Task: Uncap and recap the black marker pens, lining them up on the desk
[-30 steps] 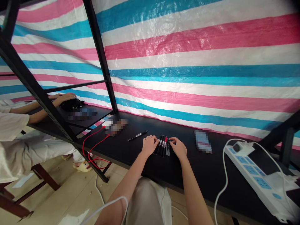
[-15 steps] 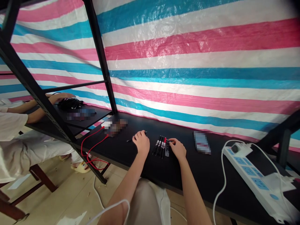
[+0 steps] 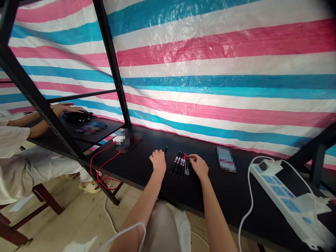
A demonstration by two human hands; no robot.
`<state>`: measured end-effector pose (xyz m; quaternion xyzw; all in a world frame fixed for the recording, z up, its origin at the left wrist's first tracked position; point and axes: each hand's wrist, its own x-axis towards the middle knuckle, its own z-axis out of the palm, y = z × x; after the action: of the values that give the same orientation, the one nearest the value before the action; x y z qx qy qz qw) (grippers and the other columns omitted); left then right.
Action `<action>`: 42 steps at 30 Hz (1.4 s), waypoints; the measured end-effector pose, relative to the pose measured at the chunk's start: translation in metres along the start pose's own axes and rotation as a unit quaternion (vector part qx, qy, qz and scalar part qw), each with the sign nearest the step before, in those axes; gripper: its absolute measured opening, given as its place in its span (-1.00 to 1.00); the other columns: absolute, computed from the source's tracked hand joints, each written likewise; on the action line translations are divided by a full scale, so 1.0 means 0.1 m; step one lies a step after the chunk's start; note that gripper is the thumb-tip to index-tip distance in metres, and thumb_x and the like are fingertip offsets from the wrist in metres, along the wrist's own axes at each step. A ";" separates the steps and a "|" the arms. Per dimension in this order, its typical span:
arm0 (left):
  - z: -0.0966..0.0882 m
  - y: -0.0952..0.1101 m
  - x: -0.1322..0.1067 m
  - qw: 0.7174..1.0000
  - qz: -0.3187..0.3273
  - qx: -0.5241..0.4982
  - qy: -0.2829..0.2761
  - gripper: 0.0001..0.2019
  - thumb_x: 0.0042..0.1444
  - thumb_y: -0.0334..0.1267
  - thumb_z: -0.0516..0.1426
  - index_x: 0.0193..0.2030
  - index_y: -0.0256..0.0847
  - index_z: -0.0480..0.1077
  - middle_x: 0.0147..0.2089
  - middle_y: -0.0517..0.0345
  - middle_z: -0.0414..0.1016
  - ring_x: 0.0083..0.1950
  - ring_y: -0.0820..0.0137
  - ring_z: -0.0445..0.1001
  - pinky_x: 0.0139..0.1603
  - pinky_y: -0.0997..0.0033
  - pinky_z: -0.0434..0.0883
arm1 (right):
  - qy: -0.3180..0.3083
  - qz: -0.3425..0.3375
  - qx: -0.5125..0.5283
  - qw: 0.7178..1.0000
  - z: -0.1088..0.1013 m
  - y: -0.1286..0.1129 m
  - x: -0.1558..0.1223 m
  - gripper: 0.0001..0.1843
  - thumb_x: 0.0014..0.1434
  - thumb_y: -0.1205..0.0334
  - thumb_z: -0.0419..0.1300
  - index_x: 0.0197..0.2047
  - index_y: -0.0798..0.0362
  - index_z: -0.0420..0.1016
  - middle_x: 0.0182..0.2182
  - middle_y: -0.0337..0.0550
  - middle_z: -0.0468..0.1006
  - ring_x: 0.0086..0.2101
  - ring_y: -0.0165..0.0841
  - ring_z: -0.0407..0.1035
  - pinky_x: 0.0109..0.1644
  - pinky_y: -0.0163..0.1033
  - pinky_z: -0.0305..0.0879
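Note:
A dark pen (image 3: 166, 149) pokes out past the fingers of my left hand (image 3: 158, 161), which is closed around it just above the table. Most of that pen is hidden by the hand. To its right, several black pens with white markings (image 3: 178, 163) lie side by side in a row, one with a red part (image 3: 184, 160). Thin dark sticks (image 3: 187, 162) lie at the row's right end, with a small clear piece below them. Against this end rests my right hand (image 3: 200, 166), its fingers curled together; what they pinch is too small to make out.
Red cables (image 3: 95, 157) run to blurred items at the table's left. A blurred packet (image 3: 226, 159) lies right of my hands, and farther right a white power strip (image 3: 285, 201) with cables. Beyond the black frame post (image 3: 111, 63), another person's hands (image 3: 64, 107) rest near black cables.
The pen in my left hand has turned from lying crosswise to pointing away from me. My left hand has shifted slightly; my right hand stays in place.

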<state>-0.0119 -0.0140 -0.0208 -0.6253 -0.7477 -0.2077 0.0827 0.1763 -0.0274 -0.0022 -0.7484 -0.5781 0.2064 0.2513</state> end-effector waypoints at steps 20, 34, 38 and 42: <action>-0.27 0.19 -0.06 0.944 0.259 -0.203 -0.038 -0.79 0.20 -0.25 -0.08 -0.13 -0.10 0.33 -0.15 0.19 0.35 -0.10 0.48 0.32 -0.02 0.42 0.15 | -0.023 -0.112 0.460 0.881 0.06 -0.06 0.02 -0.42 -0.07 -0.15 0.09 -0.13 0.13 0.47 -0.47 -0.19 0.43 -0.64 -0.56 0.13 -0.64 -0.41 -0.08; -0.19 0.11 -0.01 0.985 0.122 -0.122 0.007 -0.76 0.19 -0.17 -0.12 -0.19 -0.16 0.31 -0.21 0.09 0.37 -0.15 0.36 0.32 -0.17 0.38 0.17 | 0.249 0.034 0.523 0.814 0.00 0.25 0.16 -0.55 0.00 -0.20 -0.03 -0.44 0.07 0.21 -0.58 -0.27 0.37 -0.76 -0.61 0.04 -0.71 -0.43 -0.10; -0.14 0.11 -0.01 0.990 0.090 -0.112 -0.009 -0.77 0.16 -0.16 -0.09 -0.28 -0.18 0.33 -0.25 0.09 0.39 -0.18 0.33 0.34 -0.18 0.37 0.17 | 0.184 0.028 0.508 0.841 0.03 0.22 0.14 -0.55 -0.05 -0.20 0.04 -0.49 0.08 0.25 -0.69 -0.35 0.28 -0.78 -0.60 -0.03 -0.72 -0.40 -0.12; -0.08 0.09 0.02 0.989 0.055 -0.116 -0.068 -0.77 0.11 -0.13 -0.05 -0.39 -0.17 0.34 -0.32 0.14 0.43 -0.24 0.35 0.37 -0.23 0.38 0.18 | 0.143 0.018 0.384 0.912 0.07 0.22 0.14 -0.53 -0.03 -0.19 0.02 -0.45 0.10 0.37 -0.69 -0.27 0.34 -0.73 -0.50 0.12 -0.64 -0.37 0.03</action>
<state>-0.0046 -0.0146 -0.0115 -0.6835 -0.6868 -0.2454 -0.0302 0.1924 -0.0179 -0.0216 -0.6260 -0.3987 0.3074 0.5955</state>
